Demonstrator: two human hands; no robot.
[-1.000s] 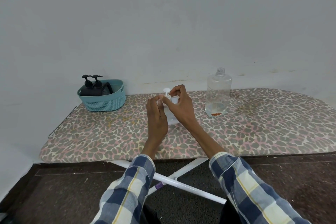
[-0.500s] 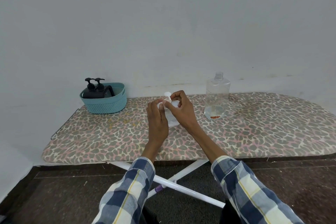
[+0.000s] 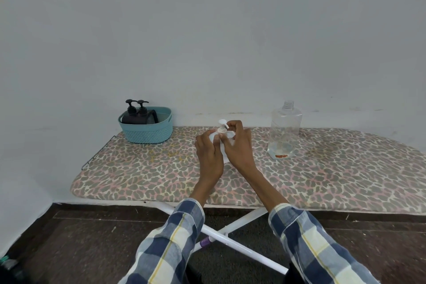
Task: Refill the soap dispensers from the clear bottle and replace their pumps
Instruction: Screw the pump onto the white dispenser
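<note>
Left hand: the left hand (image 3: 208,152) wraps its curled fingers round the left side of the white rounded plastic soap dispenser (image 3: 221,143), steadying it
Right hand: the right hand (image 3: 238,145) reaches over the dispenser's right side, fingertips pinching the white plastic pump (image 3: 222,125) at its top
Dispenser: stands upright on the leopard-print padded ironing board (image 3: 322,175), mid-board, mostly hidden between the two hands
Clear bottle: the clear square-shouldered plastic bottle (image 3: 285,131) stands uncapped to the right of the hands, apart from them, with only a little liquid at its bottom
Basket: the teal woven-look plastic basket (image 3: 147,129) sits at the board's left far end, holding two black pump dispensers (image 3: 136,113)
Sleeves: blue, white and yellow checked cuffs (image 3: 189,214) on both forearms
Below: white crossed metal legs (image 3: 242,249) over dark floor
</note>
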